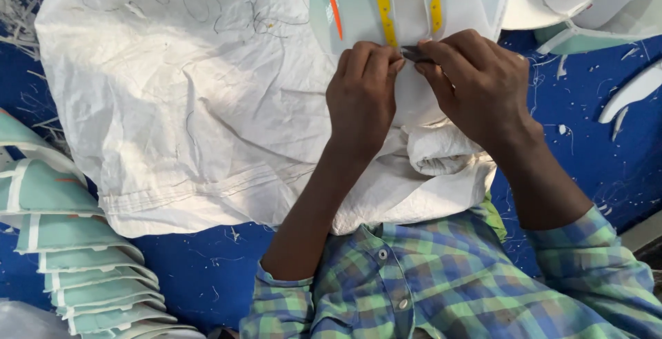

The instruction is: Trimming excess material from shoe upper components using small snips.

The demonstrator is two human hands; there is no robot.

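My left hand [364,94] pinches the panel [407,8] by its yellow strip [383,9]; my right hand [476,84] grips a small dark tool [414,54]. A trimmed-looking stack [76,270] lies left; this piece seems unfinished.

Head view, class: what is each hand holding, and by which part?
The right hand pinches a small dark tool near its rear end; the left hand presses the pale fabric piece at its lower edge.

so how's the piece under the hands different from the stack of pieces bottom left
The piece under the hands lies single on the white sack, pinched by the left hand while the right hand holds a small dark tool; the stack of pieces lies fanned and untouched on the blue surface. The piece shows yellow and orange strips; the stack mostly white edging. Both are pale green.
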